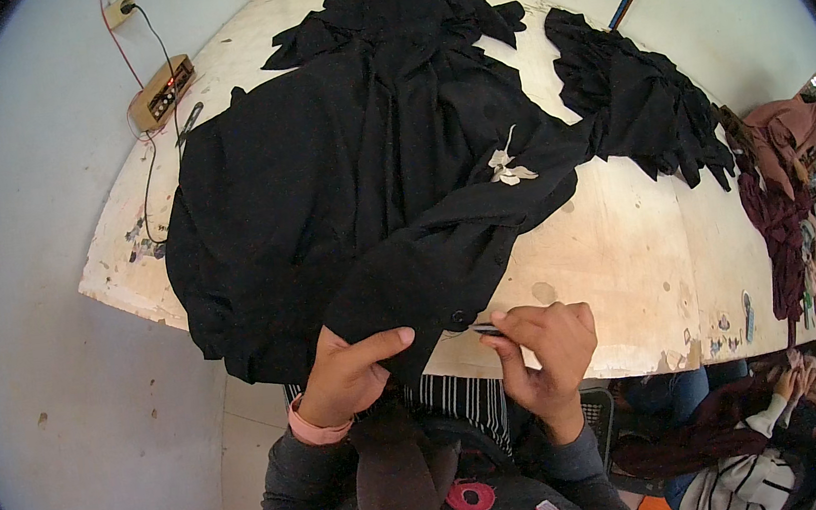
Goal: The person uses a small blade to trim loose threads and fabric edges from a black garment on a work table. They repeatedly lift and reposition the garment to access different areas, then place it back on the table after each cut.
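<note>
Just beyond the near edge of the worktop (621,271), a corner of the black garment (320,184) is gripped by the left hand (347,378), with the thumb laid on top and the other fingers tucked beneath. By the right hand (550,355), a slim metal tool (483,328) is pinched between thumb and forefinger; its exact kind cannot be told. The garment's edge is held out toward the tool, probably so that it is kept steady and flat.

A dark round button (458,318) lies on that edge, between the two hands: just beside the tool's tip and a little farther off from the left thumb. Whether tip and cloth are touching cannot be made out.

The rest of the garment is spread from the near edge, where its left part hangs over, toward the far edge; its weight seems to be left to the worktop so that only the corner needs support. Farther in, a pale flower-shaped piece (509,169) is seen on the cloth, well apart from the fingers. Toward the far right, a ruffled black bunch (636,93) is met by the garment. Near the left edge, a corded box (163,93) is placed clear of the cloth.
</note>
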Demonstrator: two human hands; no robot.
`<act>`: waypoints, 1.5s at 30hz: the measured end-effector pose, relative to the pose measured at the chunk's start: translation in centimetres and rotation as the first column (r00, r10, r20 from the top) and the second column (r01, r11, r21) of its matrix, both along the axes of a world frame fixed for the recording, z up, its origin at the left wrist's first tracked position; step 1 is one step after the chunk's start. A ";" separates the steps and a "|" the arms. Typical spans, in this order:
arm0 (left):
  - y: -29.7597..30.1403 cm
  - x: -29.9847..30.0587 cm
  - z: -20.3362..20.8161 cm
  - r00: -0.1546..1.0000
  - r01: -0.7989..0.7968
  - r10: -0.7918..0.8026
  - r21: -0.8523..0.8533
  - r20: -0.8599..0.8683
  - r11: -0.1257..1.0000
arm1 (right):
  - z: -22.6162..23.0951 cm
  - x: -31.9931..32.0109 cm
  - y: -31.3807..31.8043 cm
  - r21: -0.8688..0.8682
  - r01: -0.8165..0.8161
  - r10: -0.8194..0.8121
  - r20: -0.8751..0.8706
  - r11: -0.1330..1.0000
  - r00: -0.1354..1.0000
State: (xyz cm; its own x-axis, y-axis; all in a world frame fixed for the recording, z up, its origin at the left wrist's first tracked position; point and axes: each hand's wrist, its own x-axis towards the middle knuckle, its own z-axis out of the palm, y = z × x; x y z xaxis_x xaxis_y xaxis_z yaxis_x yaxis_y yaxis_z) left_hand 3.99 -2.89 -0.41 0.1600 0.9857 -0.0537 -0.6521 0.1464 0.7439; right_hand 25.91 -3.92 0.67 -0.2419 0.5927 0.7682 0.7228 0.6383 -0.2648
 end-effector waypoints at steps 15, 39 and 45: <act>0.6 -0.5 -0.4 0.998 0.054 -0.054 -0.011 -0.023 0.999 | -1.1 0.8 2.7 -0.155 -0.219 0.196 -0.149 0.963 0.969; -2.2 -7.9 2.0 0.461 0.325 0.219 0.394 -0.860 0.860 | -0.1 -1.0 3.5 -0.076 -0.333 0.328 -0.075 0.940 0.942; 0.6 -3.1 0.5 0.494 0.289 0.354 0.534 -0.794 0.795 | 0.7 -2.4 3.6 0.070 -0.355 0.360 -0.090 0.932 0.929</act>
